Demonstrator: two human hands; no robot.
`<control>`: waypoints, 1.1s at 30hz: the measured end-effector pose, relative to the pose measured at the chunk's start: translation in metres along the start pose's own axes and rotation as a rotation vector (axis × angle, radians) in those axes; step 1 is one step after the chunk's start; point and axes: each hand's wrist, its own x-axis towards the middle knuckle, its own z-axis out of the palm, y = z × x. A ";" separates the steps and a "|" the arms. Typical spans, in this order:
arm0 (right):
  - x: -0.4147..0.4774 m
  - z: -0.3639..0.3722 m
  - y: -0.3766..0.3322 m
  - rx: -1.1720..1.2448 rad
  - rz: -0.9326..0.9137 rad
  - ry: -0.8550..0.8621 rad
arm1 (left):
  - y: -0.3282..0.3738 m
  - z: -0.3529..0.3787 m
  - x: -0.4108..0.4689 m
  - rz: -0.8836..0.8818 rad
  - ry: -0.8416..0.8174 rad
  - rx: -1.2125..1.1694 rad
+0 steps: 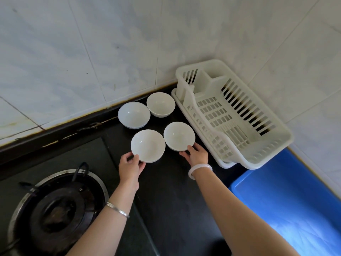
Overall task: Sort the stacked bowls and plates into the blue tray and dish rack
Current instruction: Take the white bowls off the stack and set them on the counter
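Head view: on the black bench, the left hand pinches the near rim of the left bowl, and the right hand pinches the right bowl likewise. Two far bowls stand behind them; the rack and tray lie to the right.

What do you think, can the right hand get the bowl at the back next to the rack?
Probably yes, once free. The right hand holds the near right bowl; the back bowl stands uncovered just beyond it, beside the dish rack.
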 end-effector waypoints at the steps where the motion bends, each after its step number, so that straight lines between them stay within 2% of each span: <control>1: 0.002 0.003 -0.002 0.003 0.000 -0.003 | 0.001 0.002 0.001 -0.006 0.004 -0.010; 20: 0.019 0.028 -0.014 0.012 0.022 -0.034 | 0.006 0.015 0.007 -0.034 0.058 -0.015; 24: 0.018 0.026 -0.014 -0.061 0.035 -0.053 | 0.003 0.013 0.007 0.000 0.061 -0.020; 29: 0.010 0.018 -0.017 -0.171 0.046 -0.155 | -0.003 0.011 0.000 0.043 0.006 -0.005; 33: -0.003 0.004 -0.021 -0.295 -0.004 -0.211 | -0.011 0.007 -0.013 0.111 -0.053 0.135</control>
